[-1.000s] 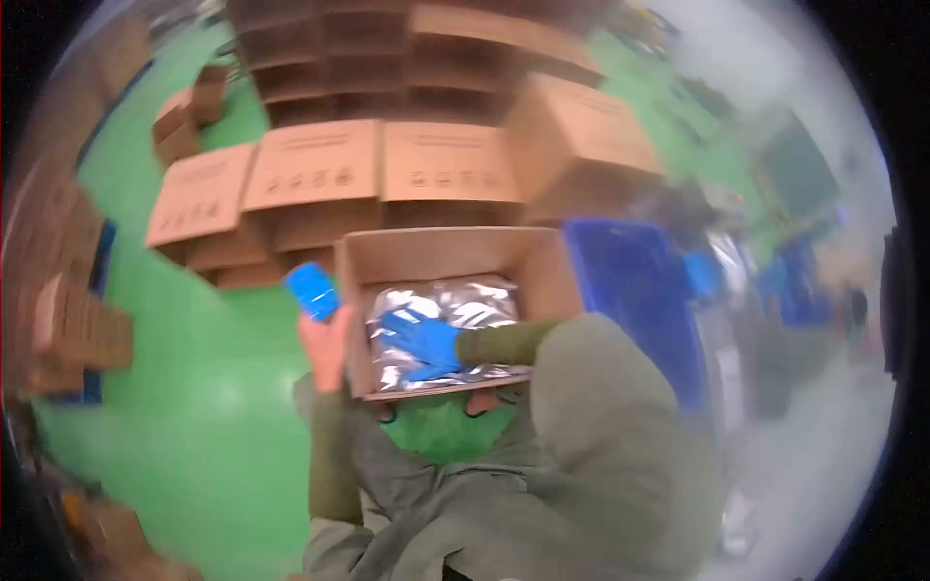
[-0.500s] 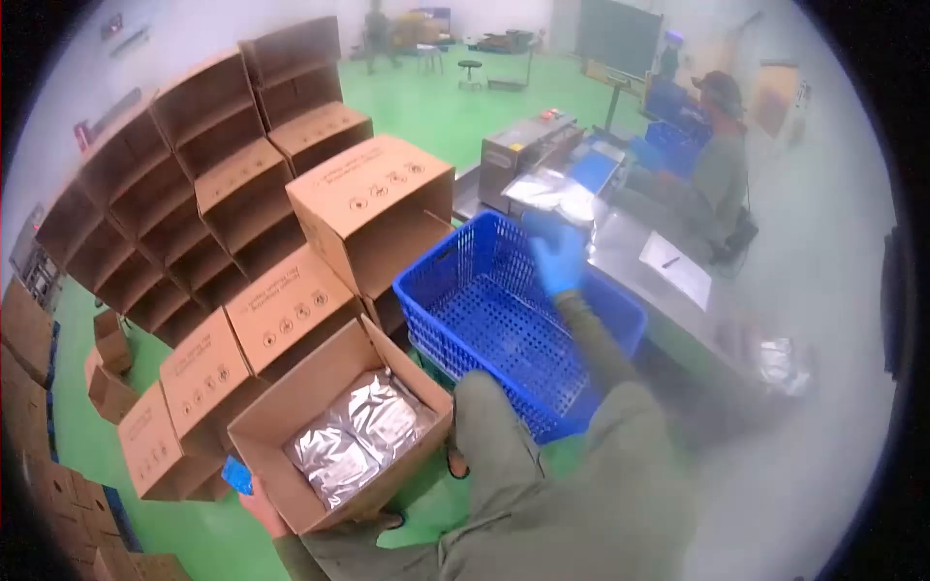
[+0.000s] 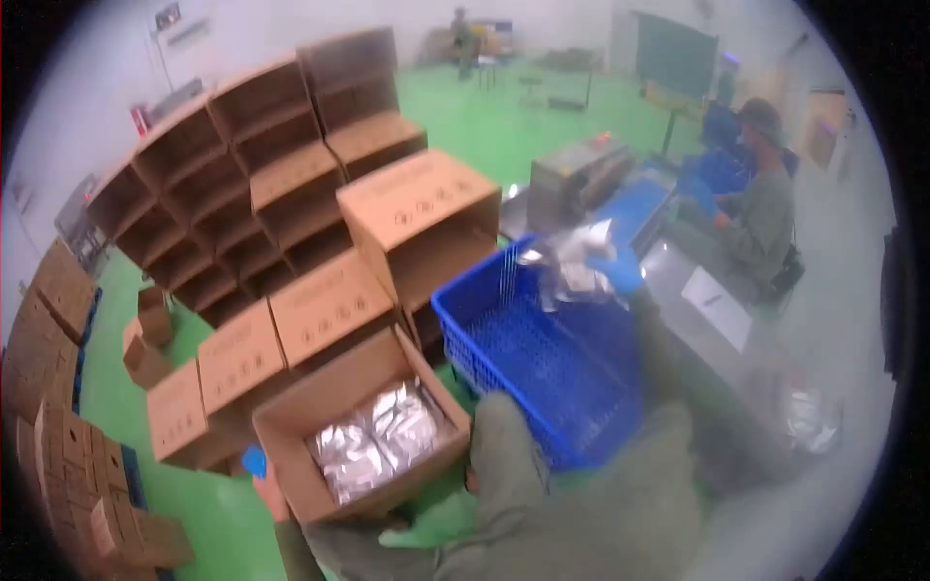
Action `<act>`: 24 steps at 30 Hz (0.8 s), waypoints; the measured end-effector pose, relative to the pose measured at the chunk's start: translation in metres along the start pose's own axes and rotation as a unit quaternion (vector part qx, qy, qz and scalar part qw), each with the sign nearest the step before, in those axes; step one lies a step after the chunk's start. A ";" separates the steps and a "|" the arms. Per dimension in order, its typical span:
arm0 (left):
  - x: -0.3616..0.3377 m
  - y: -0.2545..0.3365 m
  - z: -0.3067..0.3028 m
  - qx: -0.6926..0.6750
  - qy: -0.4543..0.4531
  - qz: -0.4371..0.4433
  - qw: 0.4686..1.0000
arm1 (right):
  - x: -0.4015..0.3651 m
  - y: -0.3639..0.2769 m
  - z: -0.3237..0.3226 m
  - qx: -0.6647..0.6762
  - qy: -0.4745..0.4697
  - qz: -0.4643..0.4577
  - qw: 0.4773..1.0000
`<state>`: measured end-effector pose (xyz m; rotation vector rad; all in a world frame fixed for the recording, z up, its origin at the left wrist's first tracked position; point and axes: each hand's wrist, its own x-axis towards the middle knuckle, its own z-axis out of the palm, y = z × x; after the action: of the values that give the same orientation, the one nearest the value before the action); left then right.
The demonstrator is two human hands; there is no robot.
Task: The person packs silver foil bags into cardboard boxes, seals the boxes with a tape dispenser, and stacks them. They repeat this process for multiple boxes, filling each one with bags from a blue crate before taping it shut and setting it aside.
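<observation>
Over the far end of the blue plastic crate (image 3: 572, 387), my right hand (image 3: 622, 271) in a blue glove is closed on a crinkled silver foil pouch (image 3: 576, 276). An open cardboard box (image 3: 281, 412) is tilted by my knees, with silver foil pouches (image 3: 378, 441) lying flat inside. My left hand (image 3: 271, 492) holds this box at its outer left side, its fingers partly hidden. A small blue piece (image 3: 254, 461) shows at the fingertips of that hand.
Stacked cardboard boxes (image 3: 417, 203) with open fronts rise ahead and to the left. A metal table (image 3: 678, 281) runs along the right, bearing a paper sheet (image 3: 717, 308) and a machine (image 3: 576, 179). A co-worker (image 3: 765, 203) sits beyond it. More cartons (image 3: 77, 455) stand at far left.
My right hand has drawn a silver foil pouch from the table end to above the crate. My left hand stays at the box. The whole view has shifted.
</observation>
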<state>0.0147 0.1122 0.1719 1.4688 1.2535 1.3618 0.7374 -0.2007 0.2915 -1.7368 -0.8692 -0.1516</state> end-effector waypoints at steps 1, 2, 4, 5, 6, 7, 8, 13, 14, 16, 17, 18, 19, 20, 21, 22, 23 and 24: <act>-0.008 0.011 0.003 0.008 0.017 0.028 0.999 | -0.010 0.007 0.001 0.057 -0.053 0.043 0.996; -0.010 0.026 -0.010 0.047 -0.065 -0.089 0.993 | -0.027 0.019 0.002 0.107 -0.117 0.217 0.963; -0.001 -0.001 -0.016 0.049 -0.056 -0.109 0.991 | -0.029 0.000 0.023 -0.426 -0.285 0.169 0.842; 0.007 -0.003 -0.011 0.013 -0.037 -0.093 0.995 | -0.042 0.005 0.043 -0.469 -0.323 0.079 0.818; 0.014 -0.011 -0.010 0.018 -0.056 -0.089 0.994 | -0.055 0.011 0.067 -0.507 -0.356 -0.019 0.785; 0.018 -0.018 -0.016 0.033 -0.076 -0.091 0.992 | -0.063 -0.046 0.070 -0.508 -0.385 -0.038 0.769; 0.006 -0.003 -0.014 0.007 -0.047 -0.077 0.996 | -0.070 -0.131 0.053 -0.519 -0.380 -0.027 0.765; 0.003 -0.014 -0.005 -0.001 0.005 -0.057 0.998 | -0.039 -0.297 0.032 -0.272 -0.308 -0.134 0.902; 0.000 -0.012 -0.005 0.003 0.017 -0.059 0.998 | -0.033 -0.323 0.040 -0.214 -0.312 -0.165 0.911; -0.002 -0.003 -0.001 -0.058 0.009 -0.073 0.996 | -0.019 -0.371 0.061 -0.106 -0.333 -0.220 0.911; -0.005 0.006 -0.002 -0.055 0.014 -0.072 0.996 | -0.023 -0.404 0.074 -0.130 -0.332 -0.269 0.895; -0.007 0.018 -0.003 -0.049 0.007 -0.078 0.996 | -0.030 -0.432 0.093 -0.156 -0.330 -0.316 0.876; -0.010 0.025 -0.003 -0.043 -0.002 -0.086 0.995 | -0.027 -0.437 0.123 -0.095 -0.374 -0.341 0.857; -0.011 0.026 -0.004 -0.041 -0.001 -0.086 0.995 | -0.030 -0.439 0.154 -0.034 -0.415 -0.364 0.833; -0.010 0.024 -0.004 -0.038 0.000 -0.084 0.996 | -0.054 -0.451 0.177 -0.074 -0.477 -0.276 0.831; -0.010 0.023 -0.004 -0.037 0.000 -0.082 0.996 | -0.079 -0.460 0.200 -0.113 -0.533 -0.185 0.818; -0.011 0.023 -0.003 -0.037 0.001 -0.080 0.996 | -0.095 -0.419 0.248 -0.075 -0.549 -0.293 0.779; -0.012 0.026 -0.003 -0.040 0.002 -0.083 0.996 | -0.138 -0.427 0.260 -0.170 -0.575 -0.319 0.734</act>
<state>0.0164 0.0947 0.1944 1.2780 1.2794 1.2890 0.2912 0.0031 0.4607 -1.6896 -2.4861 0.4079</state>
